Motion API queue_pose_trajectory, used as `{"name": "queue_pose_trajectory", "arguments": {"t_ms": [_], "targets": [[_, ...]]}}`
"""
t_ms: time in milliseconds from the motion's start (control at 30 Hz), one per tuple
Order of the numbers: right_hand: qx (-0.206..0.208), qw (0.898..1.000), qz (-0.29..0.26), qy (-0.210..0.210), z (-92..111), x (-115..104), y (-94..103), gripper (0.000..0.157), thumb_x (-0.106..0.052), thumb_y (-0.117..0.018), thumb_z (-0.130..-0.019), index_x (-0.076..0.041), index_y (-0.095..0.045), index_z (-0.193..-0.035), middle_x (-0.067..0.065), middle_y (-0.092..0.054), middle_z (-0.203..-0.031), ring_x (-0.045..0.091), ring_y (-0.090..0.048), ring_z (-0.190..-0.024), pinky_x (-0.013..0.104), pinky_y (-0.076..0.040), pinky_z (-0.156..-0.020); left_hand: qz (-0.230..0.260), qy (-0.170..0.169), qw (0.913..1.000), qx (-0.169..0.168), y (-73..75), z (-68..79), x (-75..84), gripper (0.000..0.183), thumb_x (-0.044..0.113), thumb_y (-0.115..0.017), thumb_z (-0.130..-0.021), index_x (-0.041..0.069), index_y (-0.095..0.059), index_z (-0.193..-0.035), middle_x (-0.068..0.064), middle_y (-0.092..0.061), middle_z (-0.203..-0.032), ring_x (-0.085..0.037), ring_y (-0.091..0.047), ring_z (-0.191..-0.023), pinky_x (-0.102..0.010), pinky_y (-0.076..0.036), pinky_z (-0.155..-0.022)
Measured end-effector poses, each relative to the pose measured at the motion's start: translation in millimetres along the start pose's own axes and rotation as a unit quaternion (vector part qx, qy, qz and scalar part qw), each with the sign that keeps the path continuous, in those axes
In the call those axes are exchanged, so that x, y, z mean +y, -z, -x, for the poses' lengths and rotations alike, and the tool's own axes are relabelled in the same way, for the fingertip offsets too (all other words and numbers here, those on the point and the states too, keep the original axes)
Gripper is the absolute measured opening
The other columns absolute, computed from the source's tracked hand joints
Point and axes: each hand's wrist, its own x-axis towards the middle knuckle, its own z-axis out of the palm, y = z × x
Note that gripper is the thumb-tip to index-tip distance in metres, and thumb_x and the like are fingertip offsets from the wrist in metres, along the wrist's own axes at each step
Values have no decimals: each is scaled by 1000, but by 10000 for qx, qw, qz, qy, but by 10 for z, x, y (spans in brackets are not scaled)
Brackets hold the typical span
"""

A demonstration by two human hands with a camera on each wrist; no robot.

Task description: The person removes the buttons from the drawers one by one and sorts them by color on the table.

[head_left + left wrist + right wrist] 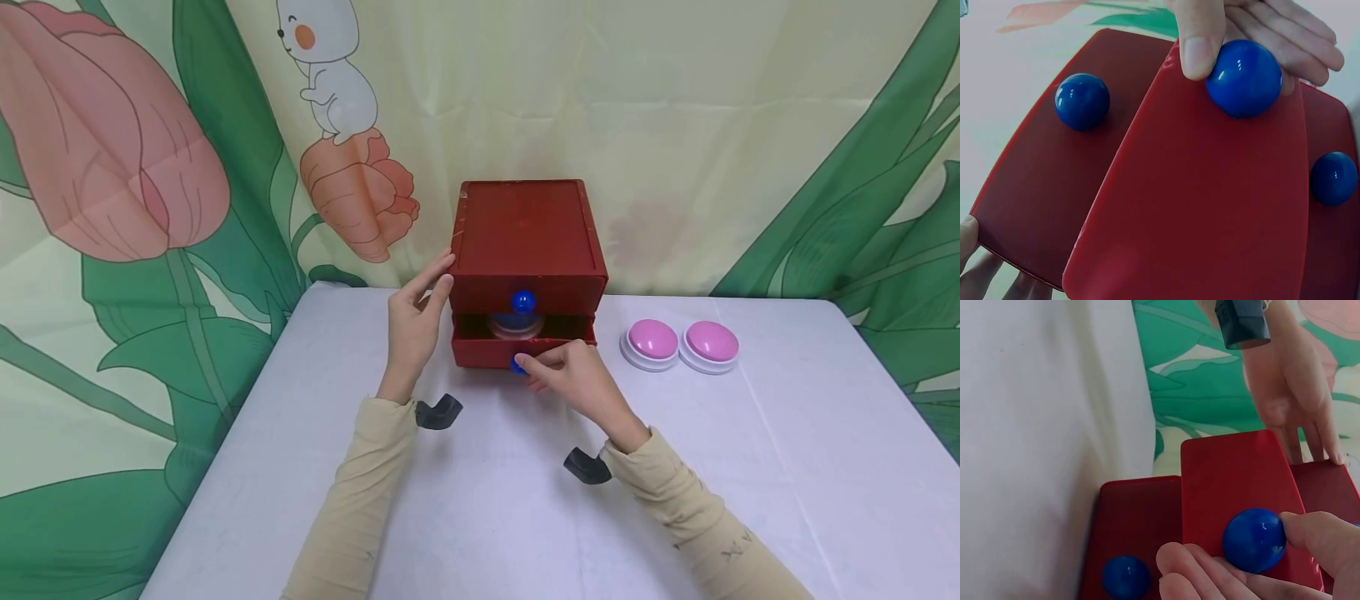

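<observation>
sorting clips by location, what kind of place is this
Probably a staged indoor tabletop setup, not a lived-in room: a white-covered table, a printed tulip backdrop behind it, and props such as a red drawer box and two pink buttons.

A table (787,467) covered by a white cloth stood against a pale yellow backdrop (675,100). The backdrop was printed with large green leaves (862,208), a pink tulip (97,142), and a white cartoon rabbit (330,67) seated on an orange flower (360,192). Lighting was soft and even.
</observation>
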Motion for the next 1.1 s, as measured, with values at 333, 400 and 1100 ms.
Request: {"name": "queue_pose_trajectory", "arguments": {"t_ms": [333, 400, 1100], "targets": [[-41, 9999, 91, 86, 87, -16, -16, 40, -46, -68, -92, -8, -80, -95, -1, -75, -75, 22, -74, -74, 34, -58, -75, -29, -29, 10000, -80, 22, -17, -3, 35, 8, -60, -99, -1, -61, -133, -11, -58, -141, -21, -56, -130, -32, -50, -102], [-54, 9999, 96, 64, 102, -21, -18, 40, -46, -68, -92, -8, -80, -95, -2, -75, -75, 22, -74, -74, 33, -58, -75, -34, -14, 10000, -92, 26, -16, 1, 35, 8, -59, -99, -1, -61, -133, -11, -58, -141, -21, -56, -130, -33, -50, -102], [-36, 9998, 164, 82, 291, -23, -70, 36, -44, -69, -92, -11, -81, -94, -4, -74, -74, 18, -72, -75, 30, -56, -70, -101, -36, 9997, -220, 54, -17, 18, 36, 8, -59, -99, -2, -60, -134, -12, -57, -143, -24, -56, -129, -34, -51, -101]]}}
